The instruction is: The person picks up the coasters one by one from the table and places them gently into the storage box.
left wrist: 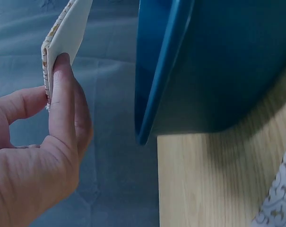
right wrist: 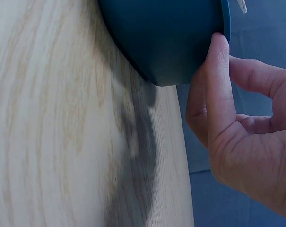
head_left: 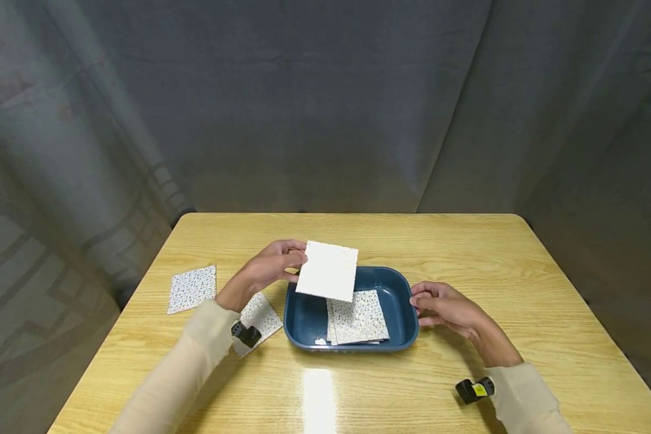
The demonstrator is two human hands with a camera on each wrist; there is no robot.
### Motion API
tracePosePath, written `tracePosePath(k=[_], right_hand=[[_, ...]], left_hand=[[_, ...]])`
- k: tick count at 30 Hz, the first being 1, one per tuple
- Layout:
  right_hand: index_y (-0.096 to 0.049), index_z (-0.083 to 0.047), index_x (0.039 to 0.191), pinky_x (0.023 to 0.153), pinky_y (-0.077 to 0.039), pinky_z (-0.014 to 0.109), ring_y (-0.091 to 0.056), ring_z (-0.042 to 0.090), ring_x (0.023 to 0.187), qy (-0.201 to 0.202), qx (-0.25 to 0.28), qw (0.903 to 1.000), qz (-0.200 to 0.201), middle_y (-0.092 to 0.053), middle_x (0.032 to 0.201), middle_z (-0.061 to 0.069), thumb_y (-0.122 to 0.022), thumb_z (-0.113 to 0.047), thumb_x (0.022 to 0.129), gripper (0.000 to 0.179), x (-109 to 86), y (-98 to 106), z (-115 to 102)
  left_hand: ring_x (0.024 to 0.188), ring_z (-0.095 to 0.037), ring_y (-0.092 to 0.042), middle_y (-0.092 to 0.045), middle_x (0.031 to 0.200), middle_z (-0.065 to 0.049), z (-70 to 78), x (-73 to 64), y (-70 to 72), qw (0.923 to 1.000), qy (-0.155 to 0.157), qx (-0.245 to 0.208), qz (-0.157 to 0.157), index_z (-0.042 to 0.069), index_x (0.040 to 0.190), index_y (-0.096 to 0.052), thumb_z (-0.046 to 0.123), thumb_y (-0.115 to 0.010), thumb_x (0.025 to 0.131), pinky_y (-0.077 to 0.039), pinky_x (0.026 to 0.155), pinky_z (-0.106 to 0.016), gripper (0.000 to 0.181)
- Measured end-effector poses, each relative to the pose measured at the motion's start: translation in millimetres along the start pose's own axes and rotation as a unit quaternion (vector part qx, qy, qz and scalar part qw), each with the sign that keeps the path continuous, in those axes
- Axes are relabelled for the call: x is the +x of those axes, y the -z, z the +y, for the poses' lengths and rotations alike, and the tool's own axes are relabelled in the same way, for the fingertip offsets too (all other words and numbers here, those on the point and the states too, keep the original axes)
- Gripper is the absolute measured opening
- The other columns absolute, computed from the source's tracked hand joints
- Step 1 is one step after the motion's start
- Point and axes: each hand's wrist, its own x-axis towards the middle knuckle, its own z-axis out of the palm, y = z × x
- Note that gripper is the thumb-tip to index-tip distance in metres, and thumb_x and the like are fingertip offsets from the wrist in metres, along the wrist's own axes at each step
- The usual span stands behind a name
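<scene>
While left grip [head_left: 273,263] pinched it: white square [head_left: 328,271] hung above blue tub [head_left: 306,319]
Right grip [head_left: 445,307]: pinched the tub's rim
Square's step: maybe going in, maybe out
Next move: likely needed a steady tub

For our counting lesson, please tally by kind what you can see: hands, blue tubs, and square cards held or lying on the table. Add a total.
Hands: 2 (left hand, right hand)
Blue tub: 1
Square cards: 3 (held card, far-left card, table card nearer the tub)
Total: 6
The overlapping cards in the tub are left out.
</scene>
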Motion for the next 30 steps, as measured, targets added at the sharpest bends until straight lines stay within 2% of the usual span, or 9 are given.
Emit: tracePosePath(k=[3, 8, 15, 21, 30], right_hand=[[-0.043, 0.015, 0.120, 0.075, -0.061, 0.031, -0.060, 0.014, 0.086, 0.001, 0.001, 1.0000, 0.000, -0.056, 0.095, 0.007, -0.055, -0.007, 0.099, 0.033, 0.1, 0.1, 0.3], [-0.043, 0.015, 0.120, 0.075, -0.061, 0.031, -0.060, 0.014, 0.086, 0.003, 0.003, 1.0000, -0.003, -0.056, 0.095, 0.007, -0.055, -0.007, 0.099, 0.033, -0.3, -0.1, 0.5], [-0.043, 0.015, 0.121, 0.075, -0.061, 0.031, -0.060, 0.014, 0.087, 0.004, 0.003, 1.0000, -0.006, -0.056, 0.096, 0.008, -0.054, -0.008, 0.100, 0.033, 0.2, -0.5, 0.4], [-0.043, 0.014, 0.120, 0.076, -0.061, 0.032, -0.060, 0.014, 0.087, 0.005, 0.005, 1.0000, -0.006, -0.056, 0.096, 0.008, -0.054, -0.008, 0.100, 0.031, 0.3, -0.3, 1.3], [-0.044, 0.014, 0.121, 0.077, -0.061, 0.033, -0.060, 0.014, 0.086, 0.005, 0.007, 0.9999, -0.005, -0.056, 0.096, 0.007, -0.055, -0.008, 0.100, 0.032, 1.0, -0.6, 1.7]], left_hand=[[0.119, -0.029, -0.049, -0.045, 0.131, -0.020, 0.8, 1.5, -6.6, 1.0000, 0.000, -0.001, -0.004, -0.006, 0.144, -0.034, 0.011, -0.053, 0.100, -0.054, 0.095, -0.046, 0.051], [0.112, -0.025, -0.053, -0.051, 0.118, -0.014, 1.9, 4.5, -18.2, 0.9999, 0.004, 0.000, -0.013, -0.007, 0.144, -0.035, 0.009, -0.055, 0.099, -0.058, 0.088, -0.043, 0.051], [0.105, -0.023, -0.056, -0.057, 0.117, -0.015, 0.9, 6.8, -31.3, 0.9994, 0.010, 0.003, -0.034, -0.005, 0.140, -0.037, 0.006, -0.052, 0.099, -0.060, 0.084, -0.040, 0.045], [0.100, -0.022, -0.057, -0.059, 0.107, -0.012, -1.1, 9.1, -39.0, 0.9985, 0.010, 0.009, -0.053, -0.004, 0.137, -0.036, 0.004, -0.052, 0.097, -0.061, 0.082, -0.041, 0.043], [0.098, -0.023, -0.057, -0.055, 0.102, -0.011, -4.1, 8.5, -50.3, 0.9961, 0.018, 0.022, -0.083, -0.003, 0.137, -0.032, 0.004, -0.050, 0.099, -0.061, 0.083, -0.043, 0.043]])
